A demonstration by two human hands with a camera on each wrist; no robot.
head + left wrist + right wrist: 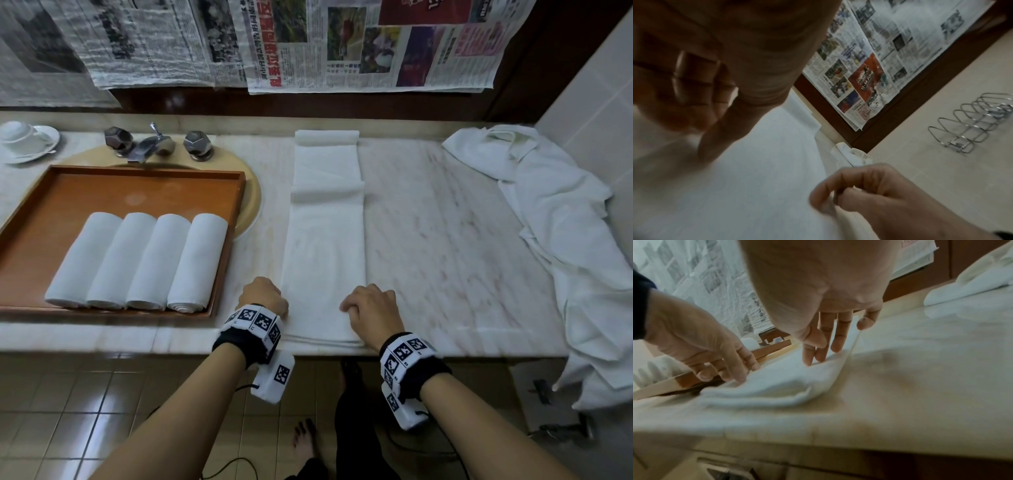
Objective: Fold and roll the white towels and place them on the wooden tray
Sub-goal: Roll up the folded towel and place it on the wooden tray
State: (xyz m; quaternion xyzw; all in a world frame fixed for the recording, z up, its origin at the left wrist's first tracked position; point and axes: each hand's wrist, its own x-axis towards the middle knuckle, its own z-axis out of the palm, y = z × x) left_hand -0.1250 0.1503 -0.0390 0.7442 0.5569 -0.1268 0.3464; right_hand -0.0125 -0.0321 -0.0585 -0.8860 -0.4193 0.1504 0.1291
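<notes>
A long folded white towel (325,240) lies as a strip on the marble counter, running from the near edge to the back wall, with a fold across its far half. My left hand (263,298) touches the strip's near left edge with its fingertips (735,376). My right hand (370,308) presses its fingertips (809,360) on the near right part of the towel (766,389). Neither hand grips the cloth. To the left, the wooden tray (137,185) carries several rolled white towels (137,260) side by side.
A heap of loose white towels (565,222) covers the counter's right end by the tiled wall. Behind the tray are a faucet (150,144) and a cup on a saucer (20,137). Newspaper sheets (342,44) hang on the back wall. A wire rack (972,121) is mounted on the side wall.
</notes>
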